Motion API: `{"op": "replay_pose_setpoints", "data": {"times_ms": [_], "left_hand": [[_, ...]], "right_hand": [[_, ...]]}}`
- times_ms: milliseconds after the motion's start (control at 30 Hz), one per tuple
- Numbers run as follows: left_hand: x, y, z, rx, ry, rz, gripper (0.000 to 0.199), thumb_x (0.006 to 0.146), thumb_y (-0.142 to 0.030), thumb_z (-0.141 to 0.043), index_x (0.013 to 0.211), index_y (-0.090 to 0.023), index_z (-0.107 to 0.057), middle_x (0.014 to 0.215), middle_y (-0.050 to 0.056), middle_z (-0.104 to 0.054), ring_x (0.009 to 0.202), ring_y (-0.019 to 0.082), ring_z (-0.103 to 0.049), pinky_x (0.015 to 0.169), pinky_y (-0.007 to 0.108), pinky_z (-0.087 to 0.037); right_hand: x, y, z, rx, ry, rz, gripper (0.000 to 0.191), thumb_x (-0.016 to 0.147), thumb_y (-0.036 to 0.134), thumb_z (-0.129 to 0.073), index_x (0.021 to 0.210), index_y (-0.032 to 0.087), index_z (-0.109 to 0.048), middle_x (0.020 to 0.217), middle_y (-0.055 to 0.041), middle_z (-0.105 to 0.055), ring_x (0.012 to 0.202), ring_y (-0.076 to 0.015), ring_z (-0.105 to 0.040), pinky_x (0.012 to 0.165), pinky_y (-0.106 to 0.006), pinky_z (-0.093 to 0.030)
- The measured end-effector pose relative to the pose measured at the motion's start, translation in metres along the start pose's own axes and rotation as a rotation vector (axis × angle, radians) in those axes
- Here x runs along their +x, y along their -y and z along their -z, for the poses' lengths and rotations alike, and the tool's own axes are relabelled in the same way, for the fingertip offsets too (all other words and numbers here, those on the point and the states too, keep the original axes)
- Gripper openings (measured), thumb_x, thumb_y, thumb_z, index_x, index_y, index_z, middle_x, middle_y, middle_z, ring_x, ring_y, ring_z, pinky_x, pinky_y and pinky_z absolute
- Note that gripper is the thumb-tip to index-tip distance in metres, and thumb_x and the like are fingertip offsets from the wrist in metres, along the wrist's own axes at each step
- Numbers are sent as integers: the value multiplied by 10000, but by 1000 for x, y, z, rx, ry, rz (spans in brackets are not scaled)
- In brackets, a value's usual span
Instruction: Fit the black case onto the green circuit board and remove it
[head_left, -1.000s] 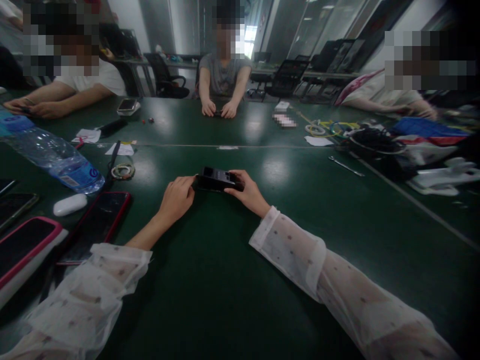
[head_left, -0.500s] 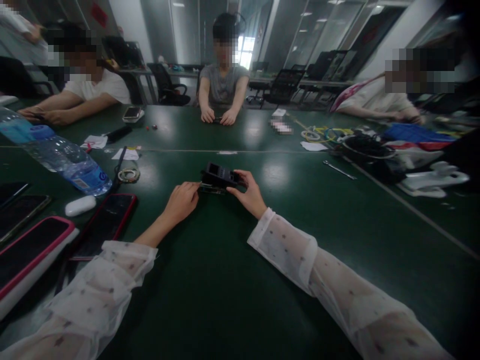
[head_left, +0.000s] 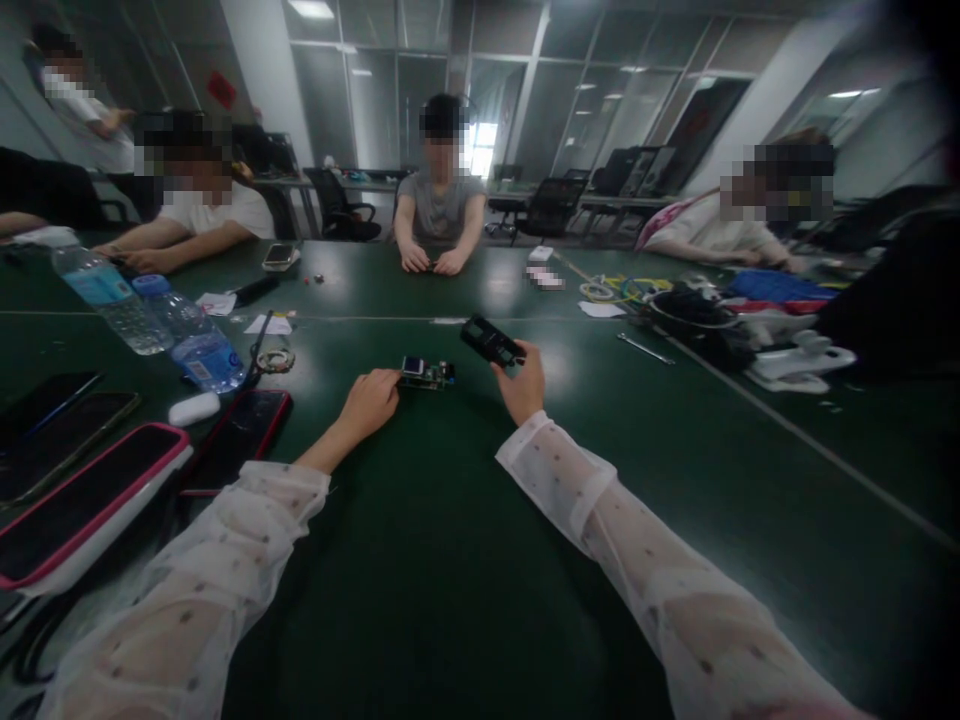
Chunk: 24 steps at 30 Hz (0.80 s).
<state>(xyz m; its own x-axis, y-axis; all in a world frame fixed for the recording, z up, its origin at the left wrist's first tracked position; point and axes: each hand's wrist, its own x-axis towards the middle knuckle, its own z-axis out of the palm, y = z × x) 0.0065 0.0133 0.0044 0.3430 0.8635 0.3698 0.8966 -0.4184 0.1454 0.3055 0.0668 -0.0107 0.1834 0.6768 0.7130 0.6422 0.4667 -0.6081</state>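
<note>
A small circuit board (head_left: 433, 375) with a little screen at its left end is at the middle of the green table (head_left: 450, 520). My left hand (head_left: 370, 400) pinches the board's left end, the fingers closed on it. To the right, apart from the board, my right hand (head_left: 525, 383) grips a black plastic cover (head_left: 489, 340) with cut-out openings. The cover is tilted and held above the table, its right end between thumb and fingers.
On the left lie several phones, including a red-edged one (head_left: 244, 430), a white earbud case (head_left: 193, 409) and two water bottles (head_left: 202, 345). A wrench (head_left: 645, 348) and a heap of cables (head_left: 607, 290) are on the right. Several people sit around the table.
The black cover has come off the circuit board and moved right in my right hand, baring the board. My left hand stays at the board's left end. The head view has tilted up slightly.
</note>
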Motion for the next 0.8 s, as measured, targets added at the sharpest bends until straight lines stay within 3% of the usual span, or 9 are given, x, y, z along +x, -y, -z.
{"op": "replay_pose_setpoints", "data": {"times_ms": [167, 400, 600, 800], "left_hand": [[-1, 1, -1, 10, 2, 2, 350, 955, -156, -416, 1272, -152, -566, 1268, 115, -637, 1187, 234, -568, 973, 390, -459], [-2, 3, -1, -8, 1, -10, 344, 957, -174, -419, 1263, -137, -572, 1269, 129, -635, 1181, 246, -567, 980, 410, -464], [-3, 4, -2, -15, -9, -12, 343, 968, -178, -408, 1270, -141, -567, 1268, 126, -636, 1183, 242, -570, 971, 406, -469], [-3, 2, -1, 3, 2, -12, 339, 968, -170, -409, 1266, -144, -569, 1277, 122, -633, 1196, 237, -564, 982, 392, -458]], "right_hand": [[-2, -14, 8, 40, 8, -148, 536, 704, 276, -741, 1168, 154, -503, 1109, -135, -641, 956, -260, -637, 903, -461, -515], [-4, -31, 4, -14, 73, -243, 548, 673, 289, -748, 1146, 160, -504, 1094, -137, -650, 988, -283, -630, 918, -485, -506], [-5, -34, -1, -244, 147, -192, 708, 681, 321, -753, 1279, 94, -450, 1263, -223, -559, 1189, -366, -521, 1034, -562, -392], [-7, -22, 2, -366, 133, -181, 769, 743, 362, -717, 1357, 74, -353, 1284, -249, -488, 1219, -385, -442, 1027, -570, -357]]}}
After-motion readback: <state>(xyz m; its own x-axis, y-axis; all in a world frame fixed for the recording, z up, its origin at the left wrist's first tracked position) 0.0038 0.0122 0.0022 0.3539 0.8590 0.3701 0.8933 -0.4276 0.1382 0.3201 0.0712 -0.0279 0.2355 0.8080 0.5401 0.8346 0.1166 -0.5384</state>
